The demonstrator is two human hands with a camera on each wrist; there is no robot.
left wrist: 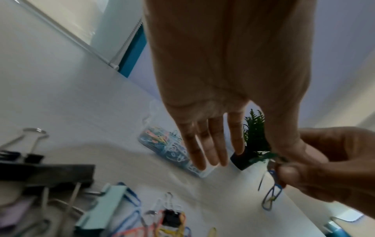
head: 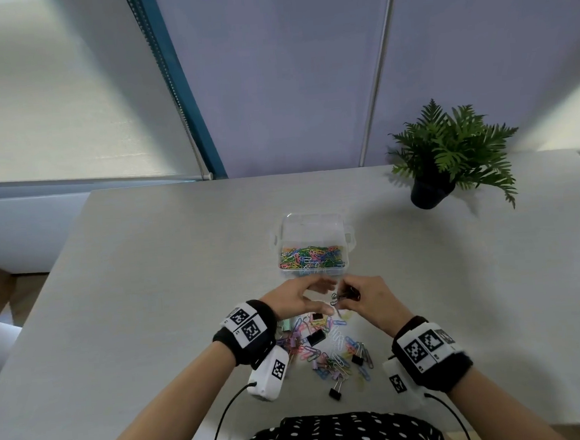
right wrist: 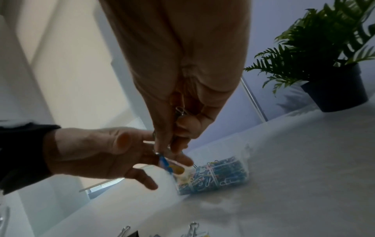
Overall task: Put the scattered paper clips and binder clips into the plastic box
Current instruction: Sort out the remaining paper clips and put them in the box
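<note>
A clear plastic box (head: 311,227) stands mid-table, its floor covered with coloured paper clips (head: 311,256). Just in front of it my two hands meet above the table. My right hand (head: 354,297) pinches a bunch of clips (head: 342,297), with dark binder clips and a blue paper clip (left wrist: 271,197) dangling from it. My left hand (head: 321,296) is beside it, fingers (left wrist: 213,144) straight and spread, thumb against the bunch. Scattered paper clips and binder clips (head: 328,351) lie on the table under my wrists. The box (right wrist: 219,174) sits just beyond my right hand (right wrist: 178,136).
A potted fern (head: 448,153) in a dark pot stands at the back right of the grey table (head: 150,298). A mint binder clip (left wrist: 103,208) and black binder clips (left wrist: 32,154) lie near my left wrist. A wall and window blind rise behind the table.
</note>
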